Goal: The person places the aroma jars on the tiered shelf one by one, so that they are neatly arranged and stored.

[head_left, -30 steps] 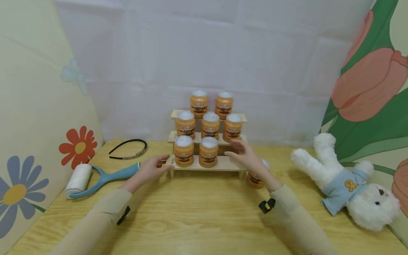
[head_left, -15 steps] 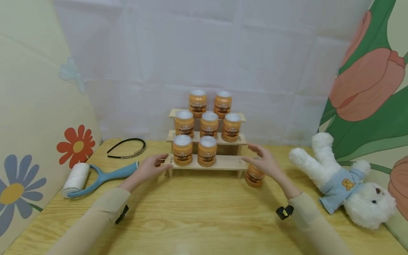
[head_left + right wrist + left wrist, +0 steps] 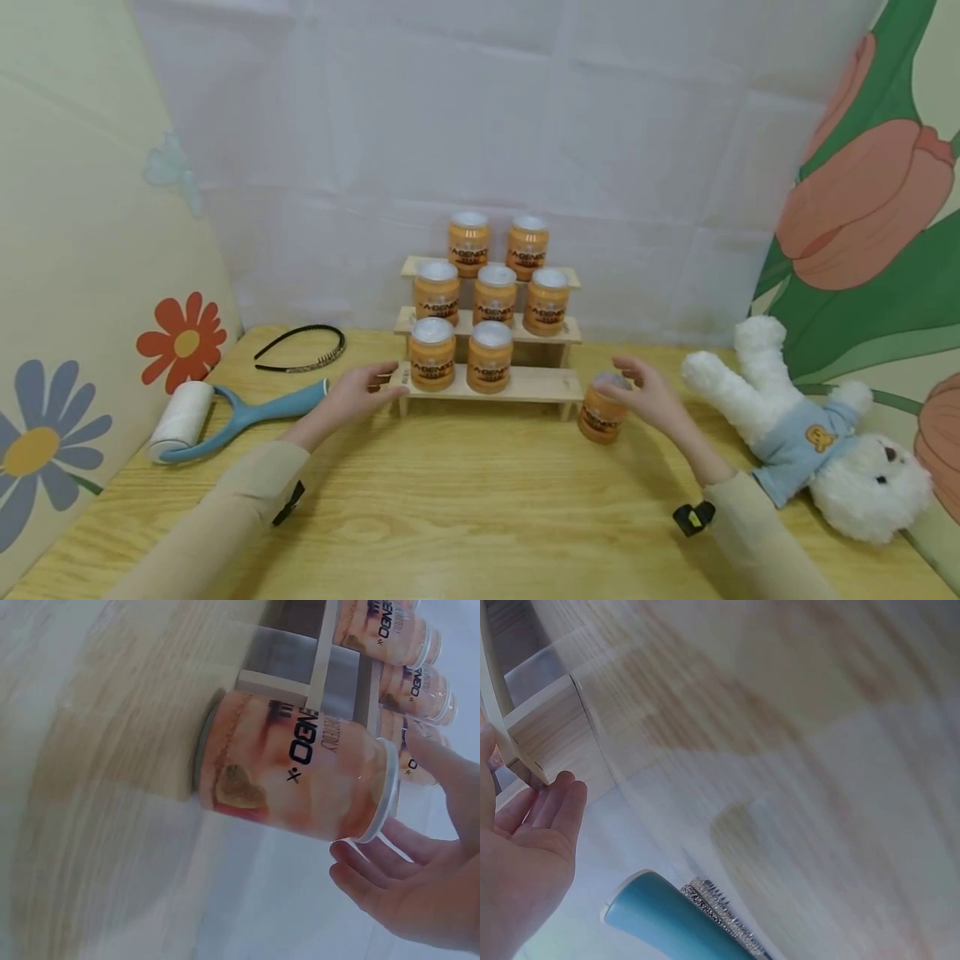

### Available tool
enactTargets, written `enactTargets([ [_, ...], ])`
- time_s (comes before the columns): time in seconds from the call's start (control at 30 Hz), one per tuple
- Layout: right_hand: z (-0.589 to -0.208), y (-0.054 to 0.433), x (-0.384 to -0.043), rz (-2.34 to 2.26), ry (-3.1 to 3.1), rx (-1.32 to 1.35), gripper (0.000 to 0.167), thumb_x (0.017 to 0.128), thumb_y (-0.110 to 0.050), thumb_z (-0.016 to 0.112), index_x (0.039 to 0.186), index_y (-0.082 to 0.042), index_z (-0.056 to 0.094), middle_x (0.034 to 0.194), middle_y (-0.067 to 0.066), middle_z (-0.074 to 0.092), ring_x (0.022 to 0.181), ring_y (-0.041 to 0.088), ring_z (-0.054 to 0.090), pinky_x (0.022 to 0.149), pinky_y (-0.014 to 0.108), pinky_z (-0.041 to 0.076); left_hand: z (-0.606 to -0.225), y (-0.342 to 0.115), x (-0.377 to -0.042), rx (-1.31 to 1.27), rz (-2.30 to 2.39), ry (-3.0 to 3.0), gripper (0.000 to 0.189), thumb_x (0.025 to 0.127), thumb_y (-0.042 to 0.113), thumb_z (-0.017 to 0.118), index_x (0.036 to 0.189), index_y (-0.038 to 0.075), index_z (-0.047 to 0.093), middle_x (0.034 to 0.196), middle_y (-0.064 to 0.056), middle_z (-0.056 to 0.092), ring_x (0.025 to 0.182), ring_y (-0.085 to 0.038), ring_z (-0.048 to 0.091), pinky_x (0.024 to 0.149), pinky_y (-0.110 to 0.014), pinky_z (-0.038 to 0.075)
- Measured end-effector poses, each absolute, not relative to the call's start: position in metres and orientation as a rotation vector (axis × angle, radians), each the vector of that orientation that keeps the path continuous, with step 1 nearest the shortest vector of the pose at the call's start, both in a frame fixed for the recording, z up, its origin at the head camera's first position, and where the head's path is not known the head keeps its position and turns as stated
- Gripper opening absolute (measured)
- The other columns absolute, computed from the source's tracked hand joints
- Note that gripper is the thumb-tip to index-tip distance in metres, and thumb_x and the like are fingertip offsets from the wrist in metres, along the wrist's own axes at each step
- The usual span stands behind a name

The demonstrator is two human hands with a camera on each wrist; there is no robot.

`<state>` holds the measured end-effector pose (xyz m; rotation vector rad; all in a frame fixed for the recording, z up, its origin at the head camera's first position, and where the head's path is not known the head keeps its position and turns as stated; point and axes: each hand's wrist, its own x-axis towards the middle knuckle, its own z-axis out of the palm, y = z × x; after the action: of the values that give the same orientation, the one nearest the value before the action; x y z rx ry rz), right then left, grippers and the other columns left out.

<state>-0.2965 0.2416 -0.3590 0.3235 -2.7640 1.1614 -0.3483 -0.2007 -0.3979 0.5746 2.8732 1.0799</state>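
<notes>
A three-tier wooden shelf stands at the table's back, bearing several orange jars with pale lids, such as the front jar. My left hand holds the left end of its lowest board, thumb in front and fingers behind; the left wrist view shows the fingertips at the board's corner. Another jar stands upright on the table by the shelf's right end. My right hand is around its lid, thumb and fingers spread. In the right wrist view, this jar appears sideways, fingers beside the lid.
To the left lie a blue-handled lint roller and a black headband. A white plush toy in a blue shirt lies on the right. Behind the shelf hangs a white cloth; the wood-grain table extends in front.
My right hand has moved right from the lowest board's right part to the lone jar's lid. My left hand stays at the shelf's left end.
</notes>
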Motion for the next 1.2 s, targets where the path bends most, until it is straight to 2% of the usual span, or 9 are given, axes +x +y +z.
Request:
enactTargets([
  [0.2, -0.365, 0.248, -0.296, 1.105, -2.8, 0.27, 0.065, 0.087, -0.037, 0.067, 0.133, 0.003, 0.047, 0.13, 0.026, 0.052, 0.113, 0.041, 0.053, 0.087, 0.048, 0.053, -0.398, -0.201, -0.349, 0.551, 1.082, 2.866, 0.075, 0.09, 0.05, 0.055, 0.142, -0.001, 0.037, 0.142, -0.024, 0.042, 0.122, -0.045, 0.047, 0.099, -0.053, 0.045],
  [0.33, -0.366, 0.249, -0.297, 1.135, -2.806, 0.24, 0.063, 0.086, -0.038, 0.068, 0.13, 0.003, 0.049, 0.123, 0.025, 0.056, 0.109, 0.038, 0.056, 0.079, 0.041, 0.056, -0.398, -0.2, -0.349, 0.556, 1.082, 2.868, 0.075, 0.09, 0.05, 0.055, 0.142, -0.001, 0.038, 0.142, -0.024, 0.042, 0.122, -0.044, 0.047, 0.099, -0.052, 0.046],
  [0.7, -0.367, 0.263, -0.296, 1.125, -2.851, 0.413, 0.062, 0.091, -0.033, 0.063, 0.138, 0.002, 0.043, 0.132, 0.026, 0.051, 0.116, 0.042, 0.052, 0.086, 0.045, 0.054, -0.397, -0.2, -0.349, 0.545, 1.086, 2.861, 0.076, 0.09, 0.051, 0.055, 0.143, -0.001, 0.037, 0.143, -0.024, 0.041, 0.122, -0.044, 0.047, 0.1, -0.053, 0.045],
  [0.83, -0.369, 0.261, -0.295, 1.164, -2.878, 0.371, 0.07, 0.09, -0.035, 0.062, 0.141, 0.004, 0.035, 0.137, 0.029, 0.043, 0.121, 0.046, 0.046, 0.088, 0.047, 0.053, -0.398, -0.201, -0.35, 0.544, 1.081, 2.865, 0.076, 0.09, 0.051, 0.055, 0.142, -0.001, 0.037, 0.143, -0.024, 0.041, 0.122, -0.044, 0.047, 0.1, -0.053, 0.045],
  [0.97, -0.372, 0.256, -0.294, 1.234, -2.889, 0.214, 0.078, 0.085, -0.04, 0.068, 0.139, 0.005, 0.035, 0.132, 0.028, 0.046, 0.118, 0.042, 0.05, 0.084, 0.042, 0.055, -0.398, -0.201, -0.35, 0.541, 1.076, 2.87, 0.076, 0.09, 0.051, 0.055, 0.142, -0.001, 0.037, 0.142, -0.024, 0.041, 0.122, -0.044, 0.047, 0.1, -0.053, 0.045],
  [1.2, -0.373, 0.252, -0.292, 1.254, -2.864, 0.088, 0.071, 0.081, -0.043, 0.072, 0.129, 0.003, 0.044, 0.12, 0.024, 0.054, 0.106, 0.034, 0.057, 0.075, 0.035, 0.056, -0.4, -0.201, -0.35, 0.585, 1.068, 2.883, 0.074, 0.091, 0.049, 0.056, 0.141, -0.002, 0.038, 0.141, -0.025, 0.043, 0.12, -0.045, 0.049, 0.099, -0.052, 0.046],
])
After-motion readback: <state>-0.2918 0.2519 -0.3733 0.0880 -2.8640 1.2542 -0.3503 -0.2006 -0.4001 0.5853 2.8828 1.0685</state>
